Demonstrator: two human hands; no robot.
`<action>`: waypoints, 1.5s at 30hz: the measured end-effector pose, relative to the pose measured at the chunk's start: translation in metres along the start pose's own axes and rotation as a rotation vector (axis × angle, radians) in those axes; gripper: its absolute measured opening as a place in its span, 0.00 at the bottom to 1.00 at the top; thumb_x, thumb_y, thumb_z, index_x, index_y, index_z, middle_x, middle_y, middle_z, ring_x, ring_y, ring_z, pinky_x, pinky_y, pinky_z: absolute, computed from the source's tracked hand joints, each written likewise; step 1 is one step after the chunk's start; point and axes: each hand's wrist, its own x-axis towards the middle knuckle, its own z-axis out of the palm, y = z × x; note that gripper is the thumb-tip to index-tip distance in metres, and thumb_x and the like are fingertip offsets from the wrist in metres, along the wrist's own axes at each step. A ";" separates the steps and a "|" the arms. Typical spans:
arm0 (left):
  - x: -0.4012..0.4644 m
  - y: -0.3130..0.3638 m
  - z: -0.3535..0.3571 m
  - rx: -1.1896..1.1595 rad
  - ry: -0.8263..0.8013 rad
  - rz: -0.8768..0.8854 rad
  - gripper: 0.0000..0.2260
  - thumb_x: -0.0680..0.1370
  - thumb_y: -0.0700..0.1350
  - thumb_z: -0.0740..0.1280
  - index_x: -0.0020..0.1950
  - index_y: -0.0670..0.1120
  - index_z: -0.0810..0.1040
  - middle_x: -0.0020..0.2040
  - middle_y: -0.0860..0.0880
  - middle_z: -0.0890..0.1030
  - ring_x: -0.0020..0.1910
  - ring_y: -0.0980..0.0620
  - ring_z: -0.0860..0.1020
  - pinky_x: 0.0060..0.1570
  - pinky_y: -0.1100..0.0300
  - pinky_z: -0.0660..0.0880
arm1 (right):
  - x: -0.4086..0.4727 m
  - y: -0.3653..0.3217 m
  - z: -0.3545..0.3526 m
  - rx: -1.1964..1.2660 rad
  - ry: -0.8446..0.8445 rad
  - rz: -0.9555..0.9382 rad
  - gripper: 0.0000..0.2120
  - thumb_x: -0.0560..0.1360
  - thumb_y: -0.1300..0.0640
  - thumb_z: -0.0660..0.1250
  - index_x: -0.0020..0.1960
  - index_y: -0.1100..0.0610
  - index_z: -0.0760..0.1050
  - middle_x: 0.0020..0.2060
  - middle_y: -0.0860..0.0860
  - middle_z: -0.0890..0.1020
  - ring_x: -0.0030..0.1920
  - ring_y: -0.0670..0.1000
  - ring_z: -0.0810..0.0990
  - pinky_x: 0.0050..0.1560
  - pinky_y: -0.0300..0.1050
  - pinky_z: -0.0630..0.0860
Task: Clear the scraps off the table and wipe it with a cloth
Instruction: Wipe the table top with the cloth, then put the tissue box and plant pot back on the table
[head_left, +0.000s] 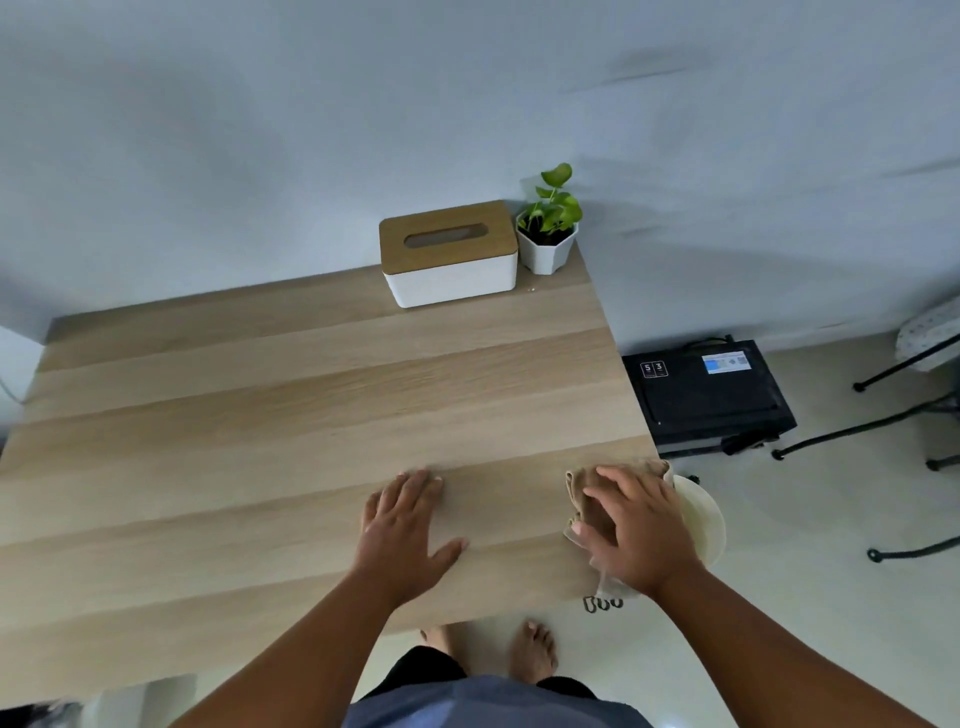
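Observation:
A light wooden table (270, 415) fills the left and middle of the view. My right hand (641, 530) presses a crumpled beige cloth (587, 493) flat against the table near its right front corner, fingers spread over it. My left hand (405, 525) lies palm down on the bare wood a little to the left, fingers apart, holding nothing. Two tiny crumbs (531, 289) lie near the tissue box. No other scraps show on the surface.
A white tissue box with a wooden lid (449, 254) and a small potted plant (548, 234) stand at the far right corner by the wall. A white round bin (701, 519) sits on the floor beside the table's right edge. A black printer (706, 395) and black metal legs (883, 415) stand further right.

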 end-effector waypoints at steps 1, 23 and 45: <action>0.004 -0.002 -0.003 -0.026 0.017 -0.010 0.40 0.74 0.74 0.55 0.78 0.50 0.68 0.80 0.50 0.65 0.78 0.45 0.62 0.75 0.45 0.62 | 0.007 -0.006 -0.004 0.011 0.021 0.051 0.22 0.73 0.35 0.66 0.60 0.45 0.82 0.66 0.45 0.78 0.68 0.54 0.74 0.71 0.58 0.65; 0.112 -0.083 -0.103 -1.135 0.297 -0.414 0.25 0.75 0.59 0.75 0.68 0.56 0.73 0.62 0.57 0.79 0.59 0.61 0.77 0.58 0.56 0.75 | 0.168 -0.126 -0.047 0.938 0.135 0.428 0.31 0.76 0.45 0.75 0.75 0.51 0.70 0.71 0.49 0.76 0.65 0.48 0.79 0.62 0.42 0.73; 0.251 -0.075 -0.140 -1.158 0.413 -0.489 0.30 0.72 0.60 0.78 0.71 0.57 0.71 0.65 0.58 0.77 0.61 0.64 0.76 0.51 0.64 0.73 | 0.323 -0.067 -0.044 0.996 0.095 0.405 0.37 0.73 0.40 0.77 0.77 0.47 0.68 0.74 0.46 0.72 0.70 0.47 0.75 0.64 0.45 0.73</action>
